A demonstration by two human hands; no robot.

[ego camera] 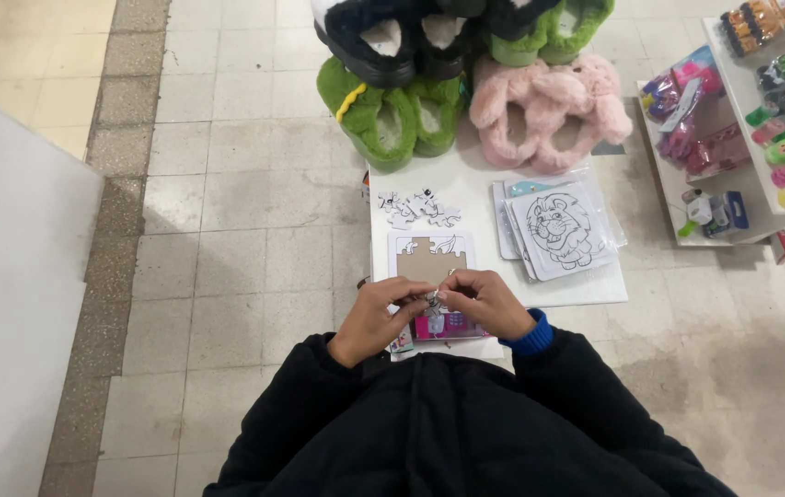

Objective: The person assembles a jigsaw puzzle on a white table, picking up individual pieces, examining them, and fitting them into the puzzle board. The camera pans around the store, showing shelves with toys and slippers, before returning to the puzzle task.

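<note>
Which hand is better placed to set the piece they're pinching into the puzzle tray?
Probably the right hand. Both hands pinch the small puzzle piece together, but the right hand sits directly below the puzzle tray, while the left hand lies off its left edge and could steady the tray.

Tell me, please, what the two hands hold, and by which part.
Left hand and right hand pinch one small puzzle piece between their fingertips, at its edges; its exact shape is too small to tell.
</note>
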